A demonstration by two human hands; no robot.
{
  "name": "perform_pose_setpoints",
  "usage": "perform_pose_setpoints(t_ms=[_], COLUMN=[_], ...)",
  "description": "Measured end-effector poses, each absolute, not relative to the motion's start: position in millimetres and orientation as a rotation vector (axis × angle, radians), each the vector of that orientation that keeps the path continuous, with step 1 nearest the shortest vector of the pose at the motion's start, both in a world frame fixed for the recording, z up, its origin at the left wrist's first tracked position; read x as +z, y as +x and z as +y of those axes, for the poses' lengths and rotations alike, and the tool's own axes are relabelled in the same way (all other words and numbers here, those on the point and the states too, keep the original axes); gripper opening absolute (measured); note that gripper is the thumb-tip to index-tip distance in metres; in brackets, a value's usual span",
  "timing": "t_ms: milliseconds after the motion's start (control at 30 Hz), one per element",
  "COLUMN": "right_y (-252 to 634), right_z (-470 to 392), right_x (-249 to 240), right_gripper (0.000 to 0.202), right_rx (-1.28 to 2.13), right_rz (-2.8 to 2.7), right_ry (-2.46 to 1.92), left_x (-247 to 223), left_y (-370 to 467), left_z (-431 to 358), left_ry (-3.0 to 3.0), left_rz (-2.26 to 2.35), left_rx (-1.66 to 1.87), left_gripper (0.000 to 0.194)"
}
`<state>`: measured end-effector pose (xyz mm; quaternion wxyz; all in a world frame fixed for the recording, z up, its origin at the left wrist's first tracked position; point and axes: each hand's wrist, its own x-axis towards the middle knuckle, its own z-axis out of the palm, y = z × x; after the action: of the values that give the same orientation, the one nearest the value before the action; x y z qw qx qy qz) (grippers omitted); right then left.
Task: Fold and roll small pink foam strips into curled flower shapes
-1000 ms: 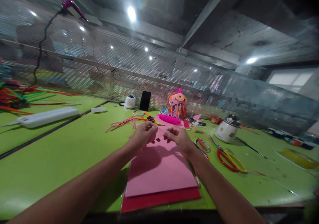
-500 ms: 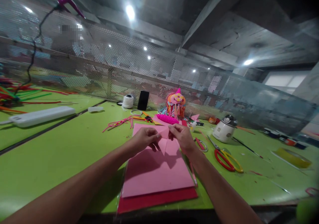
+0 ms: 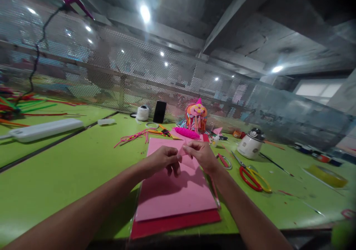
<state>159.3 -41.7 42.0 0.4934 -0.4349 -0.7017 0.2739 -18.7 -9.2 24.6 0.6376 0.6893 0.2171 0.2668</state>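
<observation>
My right hand [image 3: 200,154] pinches a small pink paper piece [image 3: 181,151] over the large flat pink paper sheet [image 3: 178,201]; my left hand [image 3: 164,161] curls beside it (whether it grips, I can't tell). Uneven finger pressure could crease or bend that light paper.

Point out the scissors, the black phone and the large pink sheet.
Scissors [image 3: 243,164], head view: base of the blades.
Black phone [image 3: 160,112], head view: middle of the dark front.
Large pink sheet [image 3: 175,204], head view: bare near part.
</observation>
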Motion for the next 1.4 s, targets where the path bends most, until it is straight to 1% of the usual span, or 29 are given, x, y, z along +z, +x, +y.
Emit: perform_pose_setpoints(t_ms=[133, 200, 233, 333, 467, 567, 800, 1000, 1133, 1400], right_y=[164, 169, 172, 176, 172, 169, 164, 159, 158, 159], right_z=[-41, -42, -43, -46, -49, -49, -46, -43, -44, -42], right_x=[46, 49, 51, 56, 59, 57, 49, 43, 46, 42], right_gripper=[0.022, 0.031, 0.031, 0.023, 0.012, 0.011, 0.021, 0.019, 0.019, 0.017], right_rx=[0.697, 0.718, 0.708, 0.625, 0.564, 0.621, 0.726, 0.786, 0.783, 0.801], right_rz=[-1.605, -1.679, -1.758, -1.977, -2.015, -1.939, -1.743, -1.601, -1.6, -1.593], right_ry=[-0.943, -0.881, -0.863, -0.835, -0.825, -0.835, -0.945, -0.915, -0.917, -0.906], left_x=[25, 26, 27, 28, 27, 26, 25, 26, 30, 26], left_y=[-21, -23, -24, -25, -24, -23, -20, -17, -14, -11], left_z=[-9, -7, -7, -5, -6, -9, -11, -15, -17, -14], left_ry=[1.439, 1.372, 1.341, 1.283, 1.28, 1.305, 1.377, 1.428, 1.476, 1.44], left_rz=[0.437, 0.436, 0.432, 0.398, 0.36, 0.356, 0.376, 0.347, 0.414, 0.457], left_rx=[0.623, 0.655, 0.664, 0.674, 0.689, 0.691, 0.713, 0.768, 0.764, 0.746], left_gripper=[0.027, 0.023, 0.021, 0.017, 0.016, 0.017, 0.027, 0.03, 0.034, 0.036])
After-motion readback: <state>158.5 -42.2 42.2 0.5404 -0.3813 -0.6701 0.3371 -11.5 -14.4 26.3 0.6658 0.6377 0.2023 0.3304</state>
